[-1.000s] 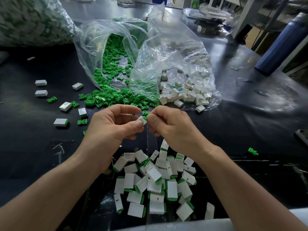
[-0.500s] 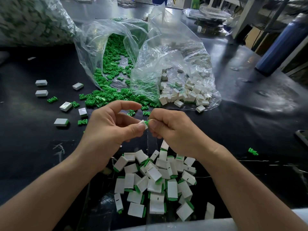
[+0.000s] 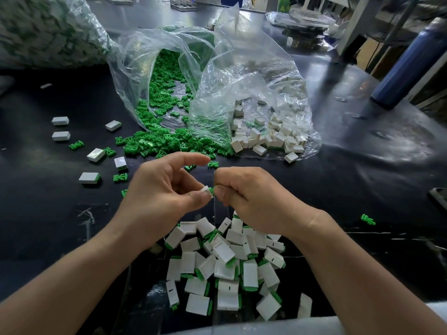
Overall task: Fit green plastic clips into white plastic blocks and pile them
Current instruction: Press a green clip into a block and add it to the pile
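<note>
My left hand [image 3: 164, 189] pinches a small white block [image 3: 206, 189] between thumb and middle fingers, with its index finger raised. My right hand [image 3: 251, 199] pinches a green clip [image 3: 212, 190] whose end sits against the block. Both hands hover above a pile of fitted blocks [image 3: 227, 264], white with green edges, near the table's front edge. Loose green clips [image 3: 164, 141] spill from an open clear bag. Loose white blocks [image 3: 268, 139] lie in a second clear bag to its right.
Single white blocks [image 3: 60, 135] and stray clips [image 3: 120, 177] dot the black table [image 3: 362, 180] at the left. One clip [image 3: 367, 219] lies alone at the right. A blue bottle [image 3: 406, 66] stands at the far right. A big filled bag [image 3: 48, 27] sits at the far left.
Both hands have sunk a little toward me with the block and clip still between them. My left index finger has lifted off the block.
</note>
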### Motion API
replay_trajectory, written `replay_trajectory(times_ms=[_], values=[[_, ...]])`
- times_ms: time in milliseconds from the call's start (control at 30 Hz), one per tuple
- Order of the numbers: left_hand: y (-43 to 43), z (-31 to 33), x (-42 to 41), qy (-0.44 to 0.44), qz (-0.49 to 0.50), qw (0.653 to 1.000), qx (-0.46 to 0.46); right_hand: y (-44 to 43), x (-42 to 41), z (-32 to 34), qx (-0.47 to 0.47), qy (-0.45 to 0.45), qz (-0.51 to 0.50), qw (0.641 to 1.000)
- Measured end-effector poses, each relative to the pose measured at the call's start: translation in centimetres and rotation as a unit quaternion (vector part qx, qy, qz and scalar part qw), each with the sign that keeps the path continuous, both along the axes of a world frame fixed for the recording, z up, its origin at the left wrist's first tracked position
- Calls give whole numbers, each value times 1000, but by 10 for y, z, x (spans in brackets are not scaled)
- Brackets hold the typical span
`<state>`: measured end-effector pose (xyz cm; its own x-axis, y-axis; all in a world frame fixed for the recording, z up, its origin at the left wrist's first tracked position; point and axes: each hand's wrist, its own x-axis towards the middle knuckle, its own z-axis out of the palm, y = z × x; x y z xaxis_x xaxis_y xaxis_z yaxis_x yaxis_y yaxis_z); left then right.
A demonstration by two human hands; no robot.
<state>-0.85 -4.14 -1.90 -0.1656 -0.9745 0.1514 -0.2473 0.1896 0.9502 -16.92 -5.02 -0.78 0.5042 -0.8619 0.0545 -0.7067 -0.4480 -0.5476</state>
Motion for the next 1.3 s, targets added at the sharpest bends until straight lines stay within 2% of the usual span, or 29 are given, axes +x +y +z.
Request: replay_trajectory(times_ms=[200,267,367,500,667,767,833,1067,1300], values=[[2,1,0,-25,-26,999,5,1,2,-2,-6,45,32,998],[1,2,-1,26,-21,999,25,1,0,-2,-2,3,21,1000],[-2,3,-2,109,-16,993,48,0,-2,-2,45,-133,-21,990],[-4,1,-5,163,-8,985,50,-2,0,-1,167,-298,-103,934],[-3,2,-4,206,-14,978,41,1,8,1,362,-382,-96,845],[-1,2,-6,216,-25,975,48,4,15,1,421,-408,-70,807],[-1,2,-6,213,-23,976,48,4,15,1,422,-409,-68,806],[0,3,-5,218,-19,973,70,6,15,1,374,-378,-86,843],[-1,3,-5,223,-24,971,83,7,18,-4,334,-373,-99,860]])
